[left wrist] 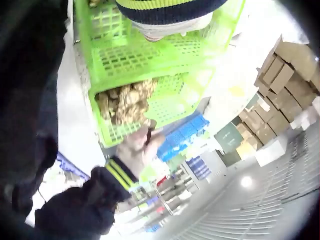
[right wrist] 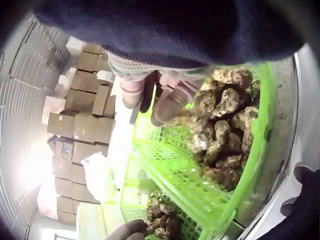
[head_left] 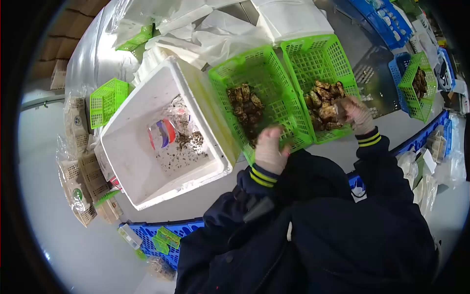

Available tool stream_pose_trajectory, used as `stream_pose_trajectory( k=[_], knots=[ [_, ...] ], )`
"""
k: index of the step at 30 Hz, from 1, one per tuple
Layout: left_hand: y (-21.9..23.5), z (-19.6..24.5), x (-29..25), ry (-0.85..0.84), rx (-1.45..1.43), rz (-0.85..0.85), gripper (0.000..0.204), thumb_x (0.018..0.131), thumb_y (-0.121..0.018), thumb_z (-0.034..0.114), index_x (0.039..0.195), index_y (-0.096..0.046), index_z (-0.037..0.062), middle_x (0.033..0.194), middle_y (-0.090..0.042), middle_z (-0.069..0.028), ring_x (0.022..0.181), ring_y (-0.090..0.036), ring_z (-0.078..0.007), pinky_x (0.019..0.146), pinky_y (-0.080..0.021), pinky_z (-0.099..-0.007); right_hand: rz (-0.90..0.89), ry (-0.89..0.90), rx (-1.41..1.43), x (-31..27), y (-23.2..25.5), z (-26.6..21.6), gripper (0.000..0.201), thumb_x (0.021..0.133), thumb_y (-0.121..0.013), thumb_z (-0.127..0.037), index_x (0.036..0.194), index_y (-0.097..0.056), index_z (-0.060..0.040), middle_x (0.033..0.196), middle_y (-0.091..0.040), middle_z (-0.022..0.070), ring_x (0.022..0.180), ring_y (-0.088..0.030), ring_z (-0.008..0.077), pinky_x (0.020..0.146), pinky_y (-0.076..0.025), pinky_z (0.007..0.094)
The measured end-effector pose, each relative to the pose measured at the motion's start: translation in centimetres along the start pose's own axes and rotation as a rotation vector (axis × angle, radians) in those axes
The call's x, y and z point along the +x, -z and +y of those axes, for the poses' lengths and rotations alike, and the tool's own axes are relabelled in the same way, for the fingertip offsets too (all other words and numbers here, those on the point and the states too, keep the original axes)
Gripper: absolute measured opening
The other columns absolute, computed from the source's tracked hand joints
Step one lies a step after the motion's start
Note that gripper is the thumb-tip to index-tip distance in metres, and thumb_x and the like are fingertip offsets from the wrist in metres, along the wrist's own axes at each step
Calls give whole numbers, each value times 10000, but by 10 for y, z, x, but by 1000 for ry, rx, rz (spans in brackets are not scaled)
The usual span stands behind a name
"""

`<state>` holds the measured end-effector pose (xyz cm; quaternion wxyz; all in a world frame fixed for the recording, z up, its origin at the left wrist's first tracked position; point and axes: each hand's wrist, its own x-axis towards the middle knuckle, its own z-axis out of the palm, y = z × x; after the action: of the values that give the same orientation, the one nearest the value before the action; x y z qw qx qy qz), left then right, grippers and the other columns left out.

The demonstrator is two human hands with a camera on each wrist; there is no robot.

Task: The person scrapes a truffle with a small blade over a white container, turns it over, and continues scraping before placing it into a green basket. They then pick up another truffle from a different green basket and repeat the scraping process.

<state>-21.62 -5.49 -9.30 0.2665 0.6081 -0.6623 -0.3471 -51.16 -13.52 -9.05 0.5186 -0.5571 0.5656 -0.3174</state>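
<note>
Over the near rim of the left green basket [head_left: 274, 66], my left hand [head_left: 270, 153] hangs with its thumb apart and nothing held. Lumpy brown pieces [head_left: 246, 105], knobbly like mushrooms, lie along that basket's left side. My right hand [head_left: 356, 115] reaches over the edge of the right green basket [head_left: 320, 44]. In the right wrist view its fingers [right wrist: 172, 102] are spread, and one fingertip meets a blurred tan piece [right wrist: 187, 120] on the heap [right wrist: 222, 135]. The right hand [left wrist: 137, 150] also shows from the left wrist, beside the heap's edge.
A white foam box [head_left: 127, 142] stands left of the baskets, with brown crumbs and a red-and-blue printed wrapper inside. White plastic sheets [head_left: 225, 36] lie behind. Another green basket of brown pieces [head_left: 418, 93] stands far right. Cardboard boxes [right wrist: 80, 95] are stacked against a wall.
</note>
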Motion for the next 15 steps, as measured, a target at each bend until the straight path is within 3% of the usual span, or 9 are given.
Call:
stream_pose_trajectory(
  k=[1, 2, 3, 5, 7, 9, 12, 15],
  knots=[
    [-10, -17, 14, -22, 116, 101, 456, 708, -735, 125, 1106, -538, 20, 1109, -567, -196, 1051, -522, -390, 922, -444, -438, 122, -348, 453, 1, 7, 11, 285, 876, -671, -259, 1068, -636, -52, 908, -645, 44, 714, -646, 128, 563, -510, 206],
    [-9, -14, 51, 238, 319, 30, 479, 703, -747, 145, 1109, -533, 6, 1120, -564, -193, 1055, -527, -375, 903, -454, -434, 121, -355, 459, 1, 16, 17, 285, 876, -671, -259, 1068, -636, -52, 908, -645, 44, 714, -646, 128, 563, -510, 206],
    [-13, -22, 68, 362, 423, 0, 533, 707, -761, 215, 1131, -517, 5, 1128, -566, -181, 1056, -532, -358, 894, -461, -429, 49, -340, 429, 1, 21, 16, 308, 881, -666, -284, 1075, -632, -48, 916, -646, 42, 717, -652, 129, 556, -507, 204],
    [-28, -42, 98, 493, 567, 36, 629, 729, -765, 362, 1184, -471, 43, 1097, -571, -149, 1042, -545, -335, 866, -482, -420, -7, -327, 388, 1, 30, 9, 332, 885, -661, -310, 1082, -627, -44, 924, -648, 40, 720, -657, 130, 549, -504, 202],
    [-29, -42, 116, 592, 622, -43, 650, 729, -770, 371, 1211, -457, 65, 1087, -564, -132, 1051, -548, -310, 852, -490, -419, 127, -309, 281, 2, 31, -8, 366, 880, -661, -342, 1076, -625, -35, 908, -652, 37, 702, -654, 130, 535, -494, 203],
    [-34, -49, 118, 564, 705, 9, 642, 723, -773, 375, 1201, -460, 82, 1086, -557, -114, 1049, -551, -291, 844, -494, -425, 133, -279, 299, 3, 45, -16, 359, 877, -665, -348, 1050, -628, -36, 902, -655, 38, 714, -655, 129, 529, -489, 206],
    [-41, -55, 117, 552, 770, -32, 558, 736, -761, 347, 1156, -483, 106, 1103, -544, -110, 1043, -554, -295, 843, -479, -429, 288, -232, 381, 5, 58, -16, 352, 855, -697, -334, 1012, -623, -28, 915, -661, 44, 725, -662, 137, 531, -489, 200],
    [-47, -60, 117, 543, 793, -24, 404, 786, -702, 275, 1119, -517, 141, 1103, -560, -101, 1030, -561, -290, 837, -464, -433, 281, -155, 477, 7, 66, -17, 355, 849, -708, -334, 998, -623, -23, 906, -664, 45, 723, -663, 139, 529, -490, 203]
  ],
)
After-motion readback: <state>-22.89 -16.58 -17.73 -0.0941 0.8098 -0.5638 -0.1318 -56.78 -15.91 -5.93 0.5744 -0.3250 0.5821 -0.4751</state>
